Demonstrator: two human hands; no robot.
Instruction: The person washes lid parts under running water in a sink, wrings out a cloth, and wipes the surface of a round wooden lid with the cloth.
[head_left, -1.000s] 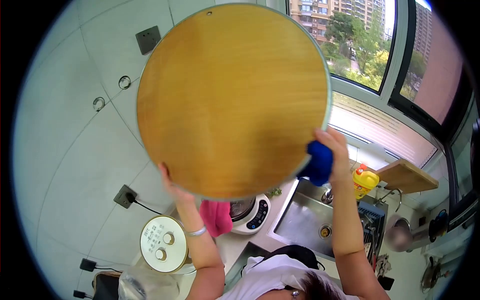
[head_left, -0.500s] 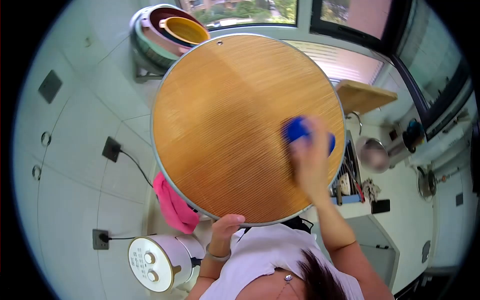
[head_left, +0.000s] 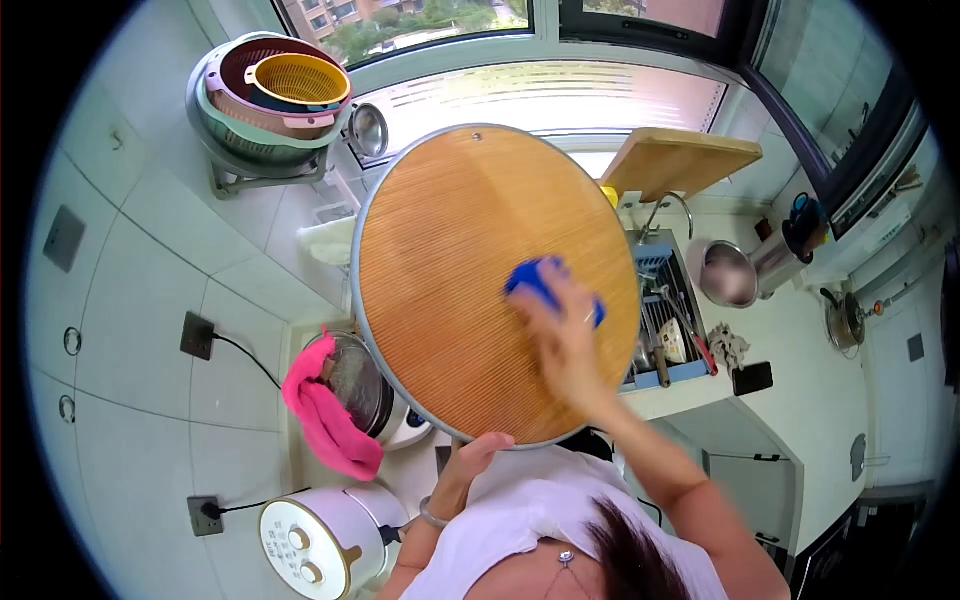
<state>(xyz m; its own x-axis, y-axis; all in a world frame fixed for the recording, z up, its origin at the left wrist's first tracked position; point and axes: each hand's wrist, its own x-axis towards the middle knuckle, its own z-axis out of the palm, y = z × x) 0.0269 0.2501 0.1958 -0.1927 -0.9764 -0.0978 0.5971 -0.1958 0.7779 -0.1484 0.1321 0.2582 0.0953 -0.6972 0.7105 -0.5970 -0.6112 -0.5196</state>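
A large round wooden board (head_left: 450,220) with a ribbed face, a grey rim and a small hole near its top is held up in front of me. At its lower edge, my left hand (head_left: 477,460) grips the rim, thumb on the face and the other fingers hidden behind. My right hand (head_left: 568,335) is closed over a blue scrubber (head_left: 527,279) and presses it against the board, right of the middle. Blue shows on both sides of the fingers; its exact kind is hard to make out.
Stacked basins and colanders (head_left: 265,110) stand at upper left. A pink cloth (head_left: 325,420) lies by a pot, above a white appliance (head_left: 310,545). To the right are a sink rack with utensils (head_left: 675,335), a cutting board (head_left: 680,165), a metal bowl (head_left: 728,273) and a phone (head_left: 752,378).
My right hand has moved the blue scrubber left and slightly down across the board. The board appears lower and farther right in view, and the camera view has shifted.
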